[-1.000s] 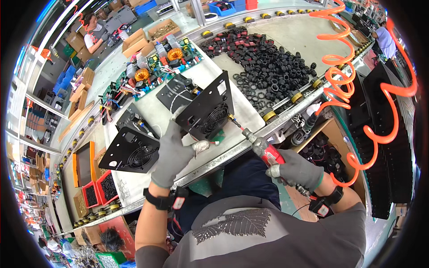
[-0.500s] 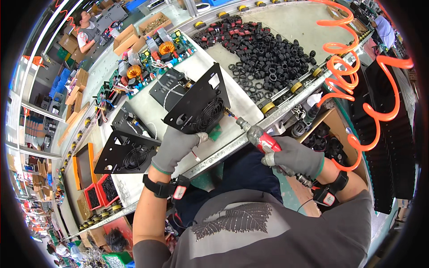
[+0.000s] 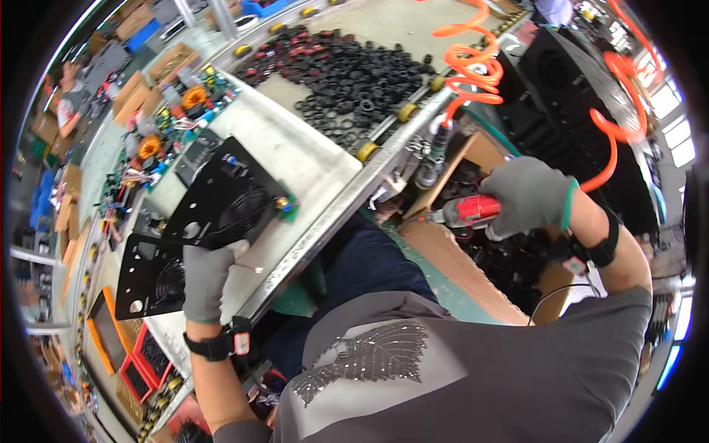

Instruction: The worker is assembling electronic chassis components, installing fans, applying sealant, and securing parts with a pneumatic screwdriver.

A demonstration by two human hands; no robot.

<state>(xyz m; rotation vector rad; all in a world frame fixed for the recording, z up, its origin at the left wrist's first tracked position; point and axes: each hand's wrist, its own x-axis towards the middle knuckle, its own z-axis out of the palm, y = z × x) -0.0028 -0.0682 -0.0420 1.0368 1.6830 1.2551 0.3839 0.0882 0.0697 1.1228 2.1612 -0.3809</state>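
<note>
My left hand [image 3: 210, 277], in a grey glove, is closed at the near lower edge of a black metal panel [image 3: 193, 210] with a round fan grille. The panel stands tilted on the white work surface [image 3: 317, 151], a brass-coloured fitting [image 3: 282, 203] at its right side. A second black panel [image 3: 140, 277] with a grille lies to the left, partly behind my hand. My gloved right hand [image 3: 528, 193] grips a red power screwdriver [image 3: 467, 212], held right of the table edge over an open carton. Its tip points left, apart from the panel.
Black plastic rings and nuts [image 3: 362, 81] are heaped at the back. Green circuit boards [image 3: 193, 103] with orange coils line the far left side. Coiled orange air hoses [image 3: 473, 66] hang at the right, above an open cardboard box [image 3: 450, 258]. Red bins [image 3: 151, 354] stand lower left.
My right hand has drawn the screwdriver away from the panel's fitting, to the right past the table edge. The panel leans lower, with my left hand still at its edge. The view has turned.
</note>
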